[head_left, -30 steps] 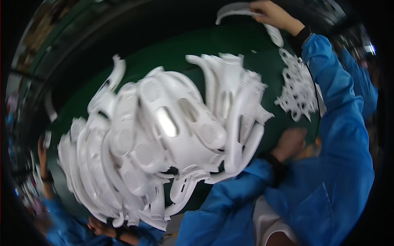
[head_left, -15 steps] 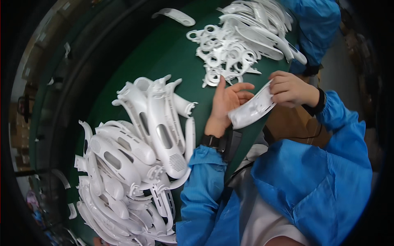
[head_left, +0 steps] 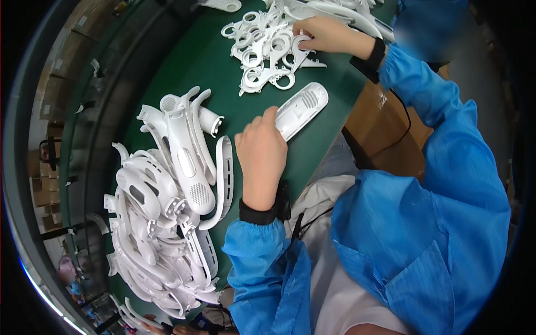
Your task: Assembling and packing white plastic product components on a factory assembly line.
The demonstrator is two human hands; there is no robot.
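Left hand [head_left: 261, 159] lies palm down on the green worktop [head_left: 215, 72], fingers together; fingertips touch the near end of a white oblong plastic cover w/ a perforated grille patch [head_left: 302, 109]. Cover lies flat, close to the worktop's right edge, angled toward the far right; hand presses on it rather than gripping it. Right hand [head_left: 326, 34] is at the far right of the worktop, fingers curled into a pile of white ring-shaped plastic parts [head_left: 268, 50]; appears to pinch one ring, but exact hold cannot be told. Cover sits between the two hands, just on the near side of the ring pile, apart from it. Left of the left hand: large heap of white curved plastic housings [head_left: 162, 206] along the worktop's left edge, running to the near left corner; one curved slotted strip [head_left: 224, 173] rests just beside the left wrist. Both forearms in blue sleeves w/ black cuffs. Brown cardboard box [head_left: 385, 131] stands off the right edge.
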